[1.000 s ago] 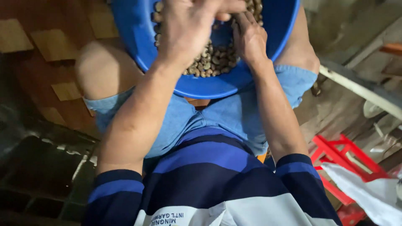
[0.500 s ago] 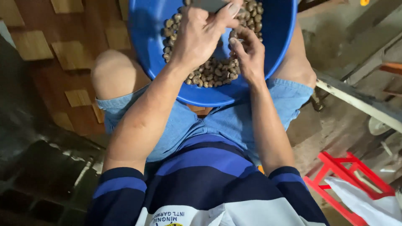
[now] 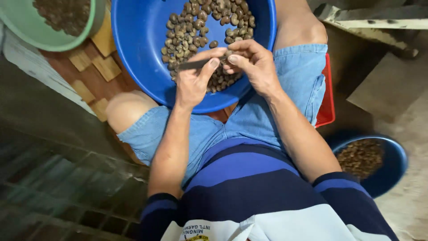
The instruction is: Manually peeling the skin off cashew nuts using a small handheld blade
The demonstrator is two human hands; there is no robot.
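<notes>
Shelling is under way: left hand [image 3: 192, 80] grips a knife [image 3: 196, 64], its tip at a nut [image 3: 228, 54] pinched in right hand [image 3: 254, 67] over the blue basin [image 3: 138, 40]; prying probably needs care.

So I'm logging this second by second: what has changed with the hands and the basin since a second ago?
Both hands came back out of the nuts toward the body. The left hand now grips a thin dark tool; the right hand pinches one nut at its tip. The view shifted, bringing a green bowl and a second blue bowl into sight. The blue basin stayed on the lap.
</notes>
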